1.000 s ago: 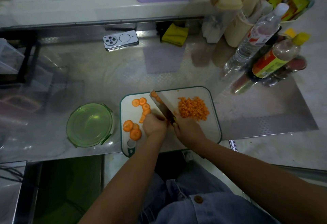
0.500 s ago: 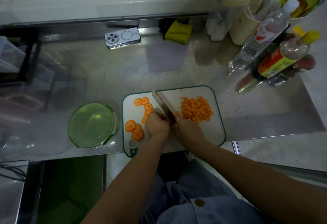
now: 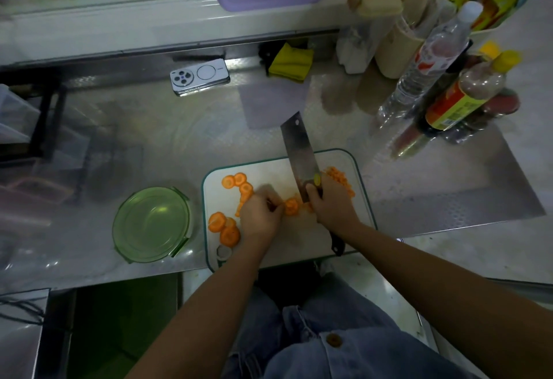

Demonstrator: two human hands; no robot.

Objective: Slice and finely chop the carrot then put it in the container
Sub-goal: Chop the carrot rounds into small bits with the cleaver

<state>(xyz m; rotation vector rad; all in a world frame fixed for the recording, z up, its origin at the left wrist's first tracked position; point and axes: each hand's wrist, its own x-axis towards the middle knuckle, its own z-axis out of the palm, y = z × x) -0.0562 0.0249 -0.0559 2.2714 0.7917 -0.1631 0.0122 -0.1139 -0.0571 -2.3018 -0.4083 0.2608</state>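
Now: right hand (image 3: pixel 332 205) fingers wrapped round flat steel cleaver (image 3: pixel 299 151); left hand (image 3: pixel 260 217) fingers pinch round carrot slice (image 3: pixel 291 206).

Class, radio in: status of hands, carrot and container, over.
Left grip pinches slice. Right grip holds cleaver. Chopped pile on board; container without carrot. Nothing in the way.

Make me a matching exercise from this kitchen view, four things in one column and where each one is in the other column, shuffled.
Things:
1. cleaver
2. green container
3. phone
4. chopped carrot pile

Places:
A. on the counter, left of the cutting board
B. right side of the cutting board
C. at the back of the counter
D. gripped by the right hand

Pairs: 1-D, 2-A, 3-C, 4-B
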